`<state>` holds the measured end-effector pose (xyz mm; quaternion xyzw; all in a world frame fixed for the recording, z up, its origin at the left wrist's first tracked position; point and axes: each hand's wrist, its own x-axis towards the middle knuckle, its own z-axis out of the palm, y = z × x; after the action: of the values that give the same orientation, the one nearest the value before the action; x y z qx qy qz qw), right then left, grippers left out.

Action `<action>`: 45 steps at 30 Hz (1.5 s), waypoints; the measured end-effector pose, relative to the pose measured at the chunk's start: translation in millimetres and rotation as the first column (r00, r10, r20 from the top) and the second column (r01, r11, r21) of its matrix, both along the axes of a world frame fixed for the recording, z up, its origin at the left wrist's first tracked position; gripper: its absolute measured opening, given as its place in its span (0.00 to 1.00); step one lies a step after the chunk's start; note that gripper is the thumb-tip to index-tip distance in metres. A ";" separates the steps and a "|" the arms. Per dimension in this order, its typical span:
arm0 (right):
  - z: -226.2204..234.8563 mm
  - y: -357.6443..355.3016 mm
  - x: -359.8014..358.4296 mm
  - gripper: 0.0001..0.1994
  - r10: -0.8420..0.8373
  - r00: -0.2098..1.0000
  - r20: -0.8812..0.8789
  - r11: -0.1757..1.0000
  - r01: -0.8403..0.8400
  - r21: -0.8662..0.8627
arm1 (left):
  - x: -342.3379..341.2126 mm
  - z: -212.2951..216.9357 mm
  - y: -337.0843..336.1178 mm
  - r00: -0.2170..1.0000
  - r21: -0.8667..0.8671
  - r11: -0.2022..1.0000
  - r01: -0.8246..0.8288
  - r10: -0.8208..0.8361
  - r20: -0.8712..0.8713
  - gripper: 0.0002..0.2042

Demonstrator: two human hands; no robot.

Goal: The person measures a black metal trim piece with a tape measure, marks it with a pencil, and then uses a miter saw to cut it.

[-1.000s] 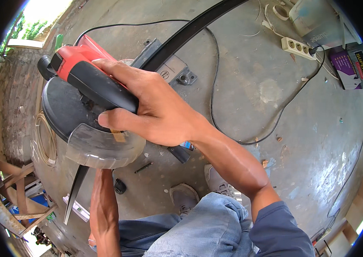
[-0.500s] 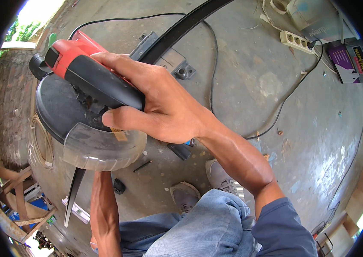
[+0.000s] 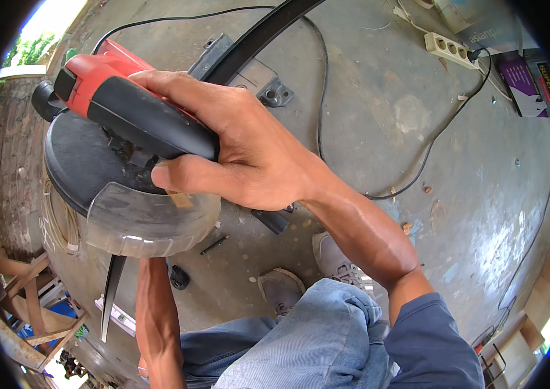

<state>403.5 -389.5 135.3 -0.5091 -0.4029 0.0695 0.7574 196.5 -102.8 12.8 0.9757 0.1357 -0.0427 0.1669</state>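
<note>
My right hand (image 3: 236, 142) is wrapped around the red and black handle of a miter saw (image 3: 152, 117), thumb along its near side. Below the handle are the saw's round black guard (image 3: 80, 155) and a scuffed clear plastic guard (image 3: 152, 223). A long black bar (image 3: 259, 42) runs from the far edge under the saw, and its narrow end (image 3: 113, 298) shows again at the near left. My left forearm (image 3: 158, 311) reaches up beneath the clear guard, which hides the left hand and its fingers. Part of the grey saw base (image 3: 265, 84) shows beyond my right hand.
A black cord (image 3: 323, 84) loops over the concrete floor. A white power strip (image 3: 450, 50) and boxes (image 3: 525, 84) lie at the far right. A pencil-like stick (image 3: 215, 244) and a small black object (image 3: 179, 277) lie near my shoes (image 3: 281, 292). Wooden framing (image 3: 32, 292) stands left.
The whole view has shifted slightly, so the saw and floor items sit a little higher in the picture. My right hand keeps its grip on the saw handle.
</note>
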 end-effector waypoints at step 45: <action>-6.0 1.7 1.8 0.38 -0.070 0.988 0.137 0.998 0.070 0.007 | 19.4 4.4 -17.7 0.993 0.130 0.990 0.061 -0.073 0.092 0.19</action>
<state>405.3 -387.8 129.2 -0.5256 -0.4361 0.0071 0.7304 215.9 -120.6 17.2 0.9892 0.0971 0.0075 0.1095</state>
